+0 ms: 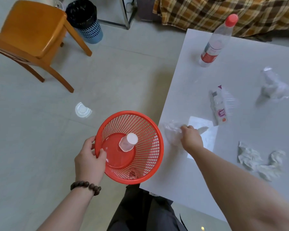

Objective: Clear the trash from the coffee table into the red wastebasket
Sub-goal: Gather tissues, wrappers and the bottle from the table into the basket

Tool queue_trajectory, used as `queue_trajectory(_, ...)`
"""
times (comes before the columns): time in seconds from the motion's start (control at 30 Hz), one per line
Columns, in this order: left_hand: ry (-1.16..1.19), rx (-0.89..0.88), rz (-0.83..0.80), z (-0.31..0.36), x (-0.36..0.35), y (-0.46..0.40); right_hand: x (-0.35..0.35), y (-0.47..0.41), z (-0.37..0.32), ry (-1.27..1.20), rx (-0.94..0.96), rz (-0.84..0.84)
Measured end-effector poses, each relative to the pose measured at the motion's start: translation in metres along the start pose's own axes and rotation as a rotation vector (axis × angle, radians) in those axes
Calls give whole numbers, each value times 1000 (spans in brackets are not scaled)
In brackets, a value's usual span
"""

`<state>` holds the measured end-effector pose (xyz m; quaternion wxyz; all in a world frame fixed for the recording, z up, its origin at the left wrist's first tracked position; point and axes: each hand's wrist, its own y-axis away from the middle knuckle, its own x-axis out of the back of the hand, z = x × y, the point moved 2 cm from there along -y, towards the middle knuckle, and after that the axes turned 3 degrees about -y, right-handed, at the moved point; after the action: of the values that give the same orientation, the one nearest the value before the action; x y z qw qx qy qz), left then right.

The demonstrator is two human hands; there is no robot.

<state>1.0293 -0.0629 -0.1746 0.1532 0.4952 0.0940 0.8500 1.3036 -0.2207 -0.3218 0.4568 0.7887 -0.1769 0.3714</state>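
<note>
Head: one red wastebasket [145, 130], one cup [128, 142] inside.

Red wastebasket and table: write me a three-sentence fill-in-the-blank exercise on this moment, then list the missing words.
1. The left hand holds the red wastebasket by its ____.
2. Inside the wastebasket lies one plastic ____.
3. The bottle standing on the coffee table has a ____ cap.

Missing words: rim; cup; red

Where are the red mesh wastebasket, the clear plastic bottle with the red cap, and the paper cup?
Red mesh wastebasket [154, 139], head view, right wall.
Clear plastic bottle with red cap [213, 45], head view, body.
Paper cup [128, 142], head view, side.
</note>
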Motion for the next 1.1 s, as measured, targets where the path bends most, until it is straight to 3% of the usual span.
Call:
queue_trajectory(0.17,14,8,2,2,9,2,32,36,-23,-288,-34,140)
queue_trajectory(0.37,79,-25,-31,17,27,11,87,125,-73,-630,90,300)
queue_trajectory(0.53,150,-145,-119,36,42,22,89,175,-127,-718,220,244)
queue_trajectory(0.67,209,-246,-158,52,51,30,74,190,-153,-668,270,105)
queue_trajectory(0.8,267,-325,-220,66,54,36,67,203,-143,-605,194,107)
queue_trajectory(1.1,259,-415,-341,98,28,59,76,257,-61,-698,-76,398)
